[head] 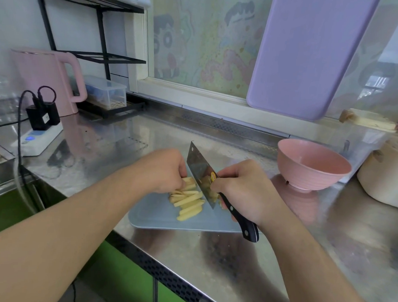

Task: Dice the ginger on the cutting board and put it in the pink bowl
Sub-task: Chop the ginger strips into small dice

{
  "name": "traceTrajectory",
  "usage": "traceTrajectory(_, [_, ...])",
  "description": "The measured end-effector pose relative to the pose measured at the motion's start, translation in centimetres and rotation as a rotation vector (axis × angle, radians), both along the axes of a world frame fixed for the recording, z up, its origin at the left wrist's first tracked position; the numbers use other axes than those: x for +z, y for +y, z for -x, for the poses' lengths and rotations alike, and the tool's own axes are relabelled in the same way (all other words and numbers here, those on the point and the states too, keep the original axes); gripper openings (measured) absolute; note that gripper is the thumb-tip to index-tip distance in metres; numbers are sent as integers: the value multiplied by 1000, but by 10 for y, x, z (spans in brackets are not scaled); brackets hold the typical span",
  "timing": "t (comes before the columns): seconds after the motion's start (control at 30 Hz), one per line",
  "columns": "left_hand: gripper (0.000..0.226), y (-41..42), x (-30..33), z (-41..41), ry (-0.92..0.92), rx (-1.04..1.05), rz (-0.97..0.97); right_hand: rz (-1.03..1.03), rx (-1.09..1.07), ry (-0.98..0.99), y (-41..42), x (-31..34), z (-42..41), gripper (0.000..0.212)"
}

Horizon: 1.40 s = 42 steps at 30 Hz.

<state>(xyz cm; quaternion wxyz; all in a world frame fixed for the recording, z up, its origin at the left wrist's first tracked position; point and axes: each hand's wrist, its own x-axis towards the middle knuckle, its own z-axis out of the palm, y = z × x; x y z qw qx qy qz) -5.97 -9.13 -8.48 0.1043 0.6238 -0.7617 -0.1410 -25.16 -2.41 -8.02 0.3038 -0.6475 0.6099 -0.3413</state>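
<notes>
The tabletop [212, 253] is shiny sheet metal, reflective enough to mirror the pink bowl [312, 166], with smudgy patches all over. The bowl looks like matt plastic with fine ridges round the outside. The cutting board [159, 215] is smooth, pale blue-grey plastic, fairly dull. The cleaver [200, 173] has a polished steel blade and a glossy black handle with metal rivets. The ginger [189, 203] strips look moist and fibrous. The kettle [47, 77] is satin pink plastic.

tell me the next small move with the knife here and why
Probably chop down across the ginger strips: the right hand holds the cleaver against them, the left hand pins their far ends, they are still long sticks, and the pink bowl looks empty.
</notes>
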Motion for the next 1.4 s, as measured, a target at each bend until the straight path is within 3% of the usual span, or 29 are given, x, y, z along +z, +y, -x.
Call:
traceTrajectory(0.23, [20,1,-6,2,-40,-49,52,3,-3,10,-1,-1,-1,21])
traceTrajectory(0.5, [16,2,-3,7,-193,-88,69,-2,-5,10,-2,-2,0,21])
traceTrajectory(0.73, [15,1,-1,-5,-409,0,183,-7,-4,1,-3,-3,1,21])
traceTrajectory(0.87, [13,-2,-3,-23,-291,63,132,-3,-6,4,-3,-3,1,20])
traceTrajectory(1.0, [29,-1,-5,-31,-165,78,39,-16,1,-10,-3,-3,1,20])
traceTrajectory(1.17, [45,29,6,-21,46,-74,113,-23,-1,-19,-3,-2,1,21])
traceTrajectory(1.3, [77,53,3,-8,-187,-160,-83,-25,-1,-24,-3,-2,1,20])
traceTrajectory(1.4, [66,51,-4,-9,-179,-165,-60,-26,-3,-20,-2,-2,1,20])
